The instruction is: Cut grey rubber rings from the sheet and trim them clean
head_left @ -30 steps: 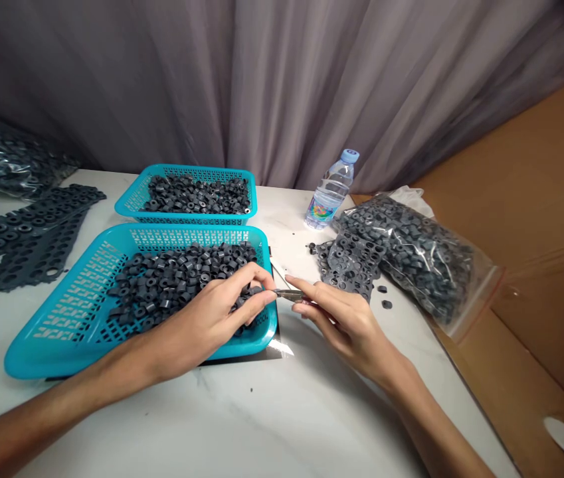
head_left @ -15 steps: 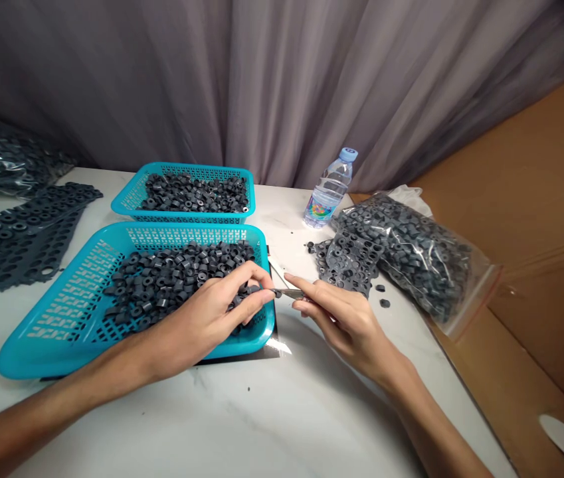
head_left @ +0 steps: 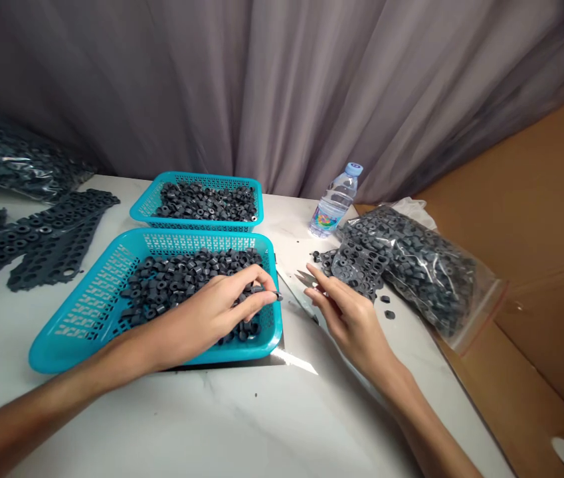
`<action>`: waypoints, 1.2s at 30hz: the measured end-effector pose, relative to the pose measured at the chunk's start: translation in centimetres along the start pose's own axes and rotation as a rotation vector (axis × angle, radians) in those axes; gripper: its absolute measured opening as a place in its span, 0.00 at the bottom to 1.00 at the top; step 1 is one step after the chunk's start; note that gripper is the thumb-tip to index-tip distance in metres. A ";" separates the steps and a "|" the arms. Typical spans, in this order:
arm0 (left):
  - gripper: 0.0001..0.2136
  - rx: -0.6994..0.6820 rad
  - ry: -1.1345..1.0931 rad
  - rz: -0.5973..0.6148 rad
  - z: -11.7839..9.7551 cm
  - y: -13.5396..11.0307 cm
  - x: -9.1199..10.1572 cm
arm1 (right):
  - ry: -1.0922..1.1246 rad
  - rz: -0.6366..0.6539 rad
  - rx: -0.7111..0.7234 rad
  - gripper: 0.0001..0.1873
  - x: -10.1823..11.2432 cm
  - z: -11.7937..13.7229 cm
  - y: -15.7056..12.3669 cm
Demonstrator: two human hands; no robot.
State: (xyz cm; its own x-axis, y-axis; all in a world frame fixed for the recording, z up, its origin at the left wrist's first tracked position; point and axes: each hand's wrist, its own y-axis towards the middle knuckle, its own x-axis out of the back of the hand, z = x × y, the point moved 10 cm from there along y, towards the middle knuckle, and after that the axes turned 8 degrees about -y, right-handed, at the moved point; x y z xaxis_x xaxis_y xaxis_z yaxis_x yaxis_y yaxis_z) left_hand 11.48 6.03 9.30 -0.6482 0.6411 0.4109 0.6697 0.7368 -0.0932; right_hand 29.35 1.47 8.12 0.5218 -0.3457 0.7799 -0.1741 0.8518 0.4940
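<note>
My left hand (head_left: 224, 302) is over the right end of the near blue basket (head_left: 85, 282), thumb and forefinger pinching a small dark rubbery piece (head_left: 277, 294). Dark grey ring-shaped pieces (head_left: 182, 279) are heaped in that basket below the hand. To the right, my right hand (head_left: 349, 312) is closed on small metal snips (head_left: 306, 278), their handles mostly hidden by the fingers. The pointed blades stand apart, a short gap away from the pinched piece. Between the hands lies a slim white-and-grey strip (head_left: 296, 295) on the table.
Behind stands a second blue basket (head_left: 137, 211) of similar pieces. A water bottle (head_left: 334, 202), a perforated dark sheet (head_left: 359, 265) and a filled clear bag (head_left: 416, 262) are at right. More perforated sheets (head_left: 57, 245) and another filled bag (head_left: 12, 159) lie at left.
My right hand has drawn the snips rightward, off the small piece, and their blades have spread. My left hand still pinches the piece over the basket. The whole view has shifted slightly.
</note>
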 end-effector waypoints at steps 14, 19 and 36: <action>0.14 0.095 0.240 0.145 2.6 -2.0 5.6 | -0.189 0.065 -0.229 0.22 -3.2 -4.2 -0.9; 0.15 0.123 0.231 0.239 3.4 -2.0 4.0 | -0.158 0.107 -0.261 0.22 -4.6 -4.8 -1.5; 0.19 0.062 -0.239 0.100 2.6 -2.1 2.3 | -0.185 0.126 -0.353 0.25 -5.0 -6.0 -1.7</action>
State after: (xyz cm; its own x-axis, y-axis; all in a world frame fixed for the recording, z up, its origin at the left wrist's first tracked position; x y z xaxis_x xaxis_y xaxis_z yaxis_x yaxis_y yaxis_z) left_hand 7.62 6.48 8.10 -0.6520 0.7386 0.1715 0.7162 0.6742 -0.1806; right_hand 32.02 4.15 1.08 0.3499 -0.2678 0.8977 0.0870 0.9634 0.2534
